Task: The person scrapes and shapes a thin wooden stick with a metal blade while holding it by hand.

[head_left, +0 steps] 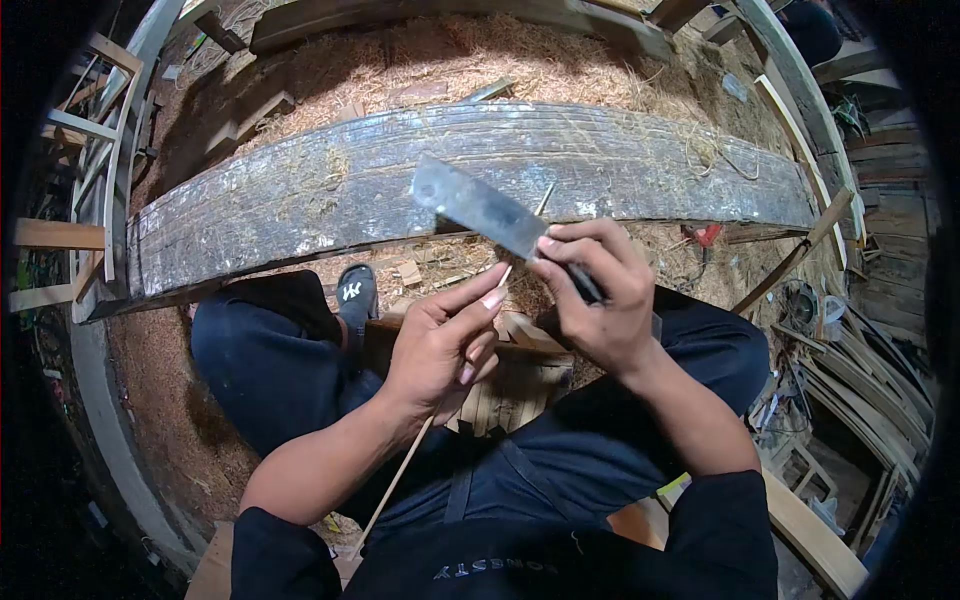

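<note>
My left hand [445, 345] pinches a thin wooden stick [398, 478], which slants from my lap up through the fingers. The stick's far tip shows beyond the blade, over the bench. In my right hand [605, 295] is a broad cleaver-like knife [478, 205] with a dark handle. Its flat metal blade points up and to the left, crossing over the stick near its upper end. The fingertips of both hands are close together where blade and stick cross. Part of the handle is hidden in my right palm.
A worn, paint-spattered plank bench [400, 160] spans the area before me, with a loose tangle of fiber [703, 150] on it. Wood shavings [430, 55] cover the floor. Wooden frames [100, 150] stand at left; bent strips [860, 380] are stacked at right. My sandalled foot [357, 295] is below.
</note>
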Demonstrator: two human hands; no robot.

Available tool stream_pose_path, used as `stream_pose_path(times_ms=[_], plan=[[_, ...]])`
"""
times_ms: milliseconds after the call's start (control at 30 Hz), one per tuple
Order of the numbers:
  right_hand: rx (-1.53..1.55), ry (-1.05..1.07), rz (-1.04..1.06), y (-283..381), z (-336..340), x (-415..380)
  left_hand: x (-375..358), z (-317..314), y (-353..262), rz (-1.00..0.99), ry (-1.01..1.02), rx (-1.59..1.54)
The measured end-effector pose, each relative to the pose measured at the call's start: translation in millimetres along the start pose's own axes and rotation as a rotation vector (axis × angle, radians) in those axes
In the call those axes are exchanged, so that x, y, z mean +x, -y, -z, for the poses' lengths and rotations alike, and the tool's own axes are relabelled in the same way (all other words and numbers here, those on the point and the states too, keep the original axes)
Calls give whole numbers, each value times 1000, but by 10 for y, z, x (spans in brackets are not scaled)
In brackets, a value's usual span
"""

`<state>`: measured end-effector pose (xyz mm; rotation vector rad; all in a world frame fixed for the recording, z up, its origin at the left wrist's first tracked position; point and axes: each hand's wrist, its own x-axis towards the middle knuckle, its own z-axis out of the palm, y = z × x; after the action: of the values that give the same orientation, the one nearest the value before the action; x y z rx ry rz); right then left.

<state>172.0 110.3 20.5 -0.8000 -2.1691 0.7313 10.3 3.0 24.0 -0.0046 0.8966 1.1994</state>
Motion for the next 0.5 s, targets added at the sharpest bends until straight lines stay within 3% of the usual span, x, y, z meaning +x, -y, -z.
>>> stream_pose_path(times_ms=[100, 233, 367, 500], plan=[[57, 89, 34, 127, -54, -117, 20, 28, -7, 53, -38, 81], [-42, -57, -10, -100, -22, 21, -28, 36, -22, 41, -12, 29], [80, 63, -14, 173, -47, -71, -17, 37, -13, 30, -9, 0], [-45, -46, -16, -64, -18, 29, -57, -11, -24, 20, -36, 5]])
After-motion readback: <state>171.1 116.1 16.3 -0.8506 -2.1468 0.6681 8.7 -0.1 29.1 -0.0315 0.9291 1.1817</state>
